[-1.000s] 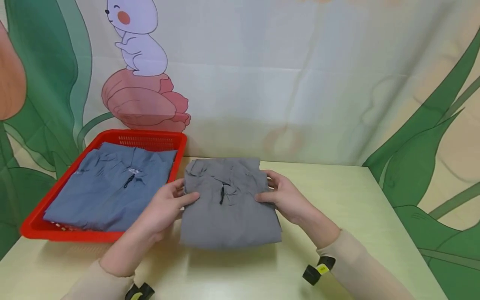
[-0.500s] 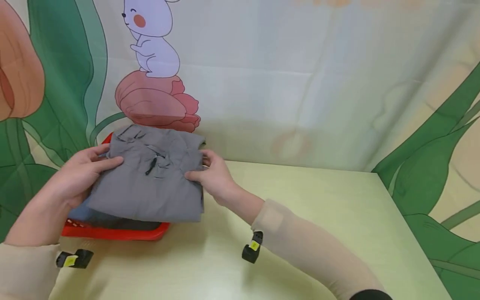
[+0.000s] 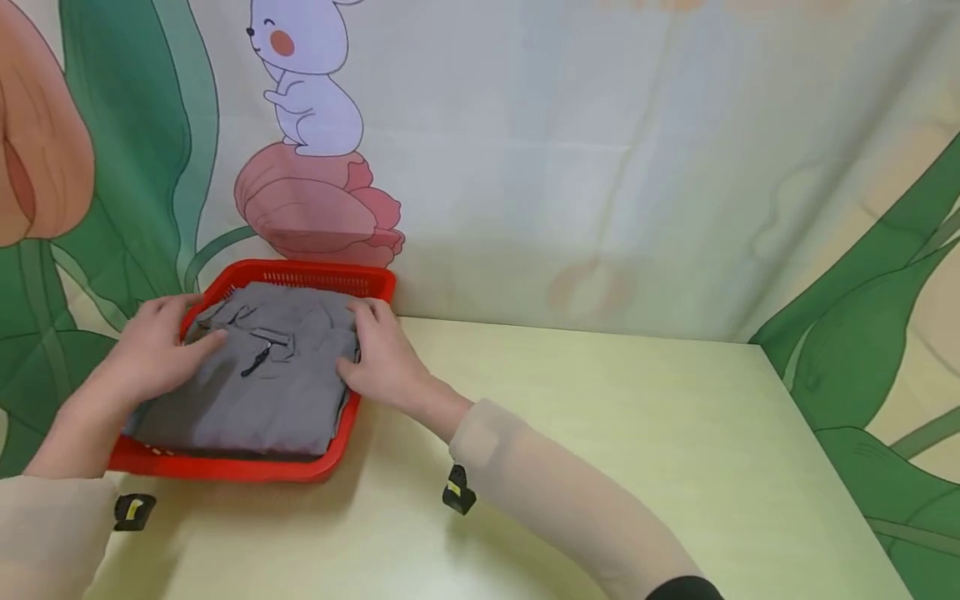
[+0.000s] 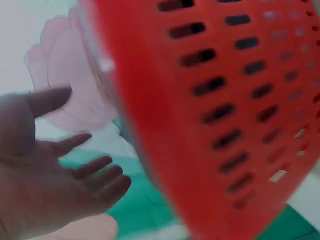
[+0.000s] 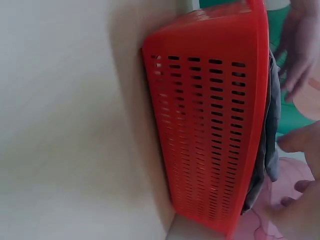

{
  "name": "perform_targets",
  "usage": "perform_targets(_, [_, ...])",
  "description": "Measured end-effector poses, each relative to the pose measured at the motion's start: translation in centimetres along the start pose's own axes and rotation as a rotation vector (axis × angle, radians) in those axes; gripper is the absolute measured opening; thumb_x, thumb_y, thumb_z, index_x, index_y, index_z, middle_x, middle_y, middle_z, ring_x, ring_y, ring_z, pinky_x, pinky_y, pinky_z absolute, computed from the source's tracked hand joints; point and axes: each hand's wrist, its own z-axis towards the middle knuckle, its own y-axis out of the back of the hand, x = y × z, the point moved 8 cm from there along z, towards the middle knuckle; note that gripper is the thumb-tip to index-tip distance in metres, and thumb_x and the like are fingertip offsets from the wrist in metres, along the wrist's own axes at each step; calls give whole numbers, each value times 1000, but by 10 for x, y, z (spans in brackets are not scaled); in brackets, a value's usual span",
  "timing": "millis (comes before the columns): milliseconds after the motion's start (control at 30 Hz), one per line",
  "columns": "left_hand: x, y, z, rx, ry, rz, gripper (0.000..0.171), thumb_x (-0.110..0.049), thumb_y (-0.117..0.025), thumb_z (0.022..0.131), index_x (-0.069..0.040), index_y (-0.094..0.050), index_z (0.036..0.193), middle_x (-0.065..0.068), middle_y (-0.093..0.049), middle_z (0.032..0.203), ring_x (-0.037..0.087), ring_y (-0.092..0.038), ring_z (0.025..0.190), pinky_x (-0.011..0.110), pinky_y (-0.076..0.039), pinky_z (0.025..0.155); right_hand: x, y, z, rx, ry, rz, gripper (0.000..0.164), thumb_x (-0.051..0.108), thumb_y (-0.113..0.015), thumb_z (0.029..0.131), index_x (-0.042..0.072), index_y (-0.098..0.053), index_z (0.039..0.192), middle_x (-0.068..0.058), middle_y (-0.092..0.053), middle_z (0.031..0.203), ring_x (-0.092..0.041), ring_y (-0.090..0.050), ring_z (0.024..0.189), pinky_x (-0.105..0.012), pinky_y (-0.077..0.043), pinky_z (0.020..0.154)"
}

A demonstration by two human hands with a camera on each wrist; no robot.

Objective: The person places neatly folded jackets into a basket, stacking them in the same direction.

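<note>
A folded grey garment with a short collar zip and black pull lies flat in the red plastic basket, covering what is beneath it. At its left edge my left hand hovers with thumb and fingers spread; in the left wrist view that left hand holds nothing beside the basket's rim. My right hand is by the garment's right edge. Its loose fingers show beyond the rim in the right wrist view, with the garment's edge close by.
The basket stands at the left end of a pale yellow-green table. Behind the table hangs a printed curtain with leaves, flowers and a white animal. A small black camera is strapped at the right sleeve.
Both hands carried the grey garment left from above the table and lowered it into the basket, over the blue garment there. The fingers have loosened from its edges.
</note>
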Motion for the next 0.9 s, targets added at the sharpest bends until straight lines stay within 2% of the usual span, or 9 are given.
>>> perform_targets(33, [-6,-4,3,26,-20,63,82,-36,-56,104,15,-16,154,47,-15,151,66,-17,135,82,-23,101,4,-1,1,2,36,-76,71,24,-68,96,1,-36,155,-16,-39,154,-25,-40,141,-27,-33,115])
perform_targets(133, [-14,-27,20,143,-54,154,99,-52,-57,100,10,-7,158,44,-3,158,64,-4,143,83,-10,105,14,-9,8,43,92,-318,76,43,-61,100,5,-32,160,-16,-30,162,-29,-26,151,-32,-21,122])
perform_targets(200, [-10,-44,34,190,-48,213,110,-65,-56,95,8,-4,160,43,1,159,63,2,144,83,-4,105,16,-22,14,121,92,-435,79,55,-53,101,10,-29,162,-16,-24,166,-30,-20,153,-36,-17,123])
perform_targets(300, [8,-64,50,211,-41,271,118,-77,-53,89,6,-9,160,41,-2,160,62,0,145,83,1,106,14,-47,18,276,69,-542,81,66,-41,101,18,-25,165,-15,-18,168,-30,-16,155,-40,-14,124])
perform_targets(433, [31,-82,57,256,-40,306,122,-85,-48,85,3,-13,161,40,-6,161,62,-4,144,84,1,104,9,-69,17,441,49,-625,75,69,-34,102,27,-29,164,-11,-20,169,-27,-16,155,-43,-8,125])
perform_targets(567, [45,-96,55,279,-43,300,120,-86,-44,86,1,-13,162,38,-6,162,61,-4,145,83,2,105,6,-75,15,530,35,-659,71,71,-30,102,33,-32,162,-6,-23,168,-23,-17,155,-42,-5,125])
perform_targets(667, [52,-100,51,257,-45,289,120,-88,-42,86,0,-13,163,36,-6,163,59,-3,146,82,4,105,6,-77,14,587,27,-664,71,72,-28,101,36,-31,162,-2,-24,168,-21,-17,155,-41,-3,124])
perform_targets(800, [49,-100,43,223,-64,272,120,-90,-39,85,-1,-15,163,36,-8,163,58,-4,147,80,5,107,5,-79,14,625,20,-675,71,73,-28,100,38,-31,162,2,-26,168,-18,-19,154,-41,-3,124])
perform_targets(900, [38,-94,38,185,-74,279,116,-85,-43,87,-1,-18,162,36,-9,163,58,-4,146,80,5,108,3,-78,15,581,40,-649,68,70,-32,102,35,-36,160,1,-30,166,-19,-22,153,-41,-7,124])
